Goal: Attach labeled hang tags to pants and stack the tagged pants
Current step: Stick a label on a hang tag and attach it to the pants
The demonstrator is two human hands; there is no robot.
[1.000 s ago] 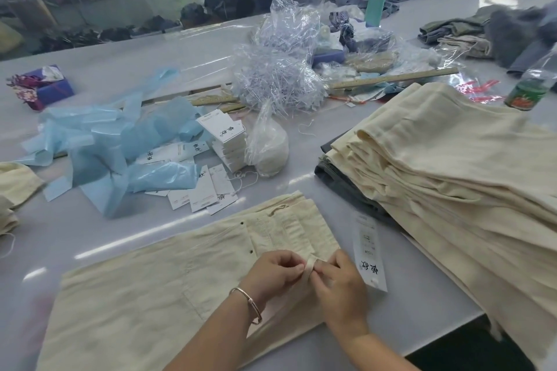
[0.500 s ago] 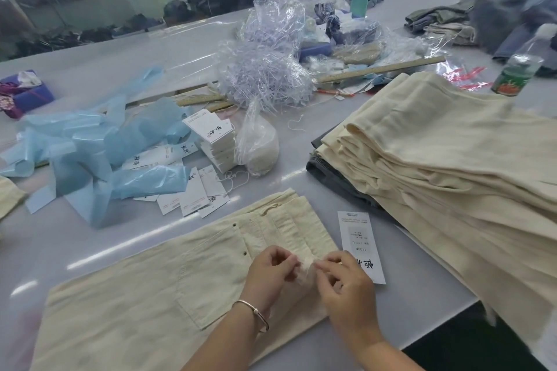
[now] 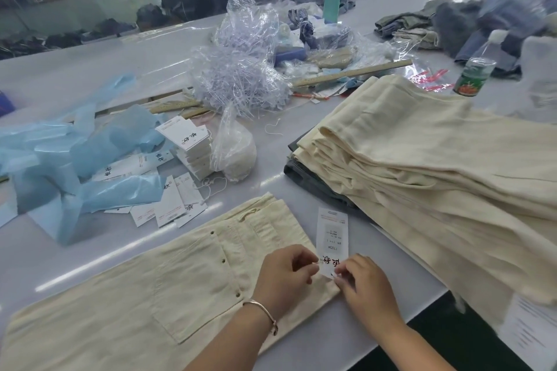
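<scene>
A cream pair of pants (image 3: 156,289) lies flat on the grey table in front of me, waistband to the right. A white hang tag (image 3: 331,235) rests at the waistband's near corner. My left hand (image 3: 284,275) and my right hand (image 3: 366,288) meet at the tag's lower end, fingertips pinched on its thin string against the waistband. A tall stack of folded cream pants (image 3: 422,166) sits to the right. A pile of loose hang tags (image 3: 190,144) lies beyond the pants, with more tags (image 3: 171,205) scattered flat.
Crumpled blue plastic sheets (image 3: 75,153) cover the left. A clear bag of plastic fasteners (image 3: 241,81) and a small bag of string (image 3: 236,150) sit mid-table. A wooden ruler (image 3: 352,72), a green-labelled bottle (image 3: 476,72) and a teal bottle (image 3: 331,0) stand farther back.
The hang tag has shifted from lying beside the waistband to standing over its corner. Both hands have moved slightly right and now pinch at the tag's lower end.
</scene>
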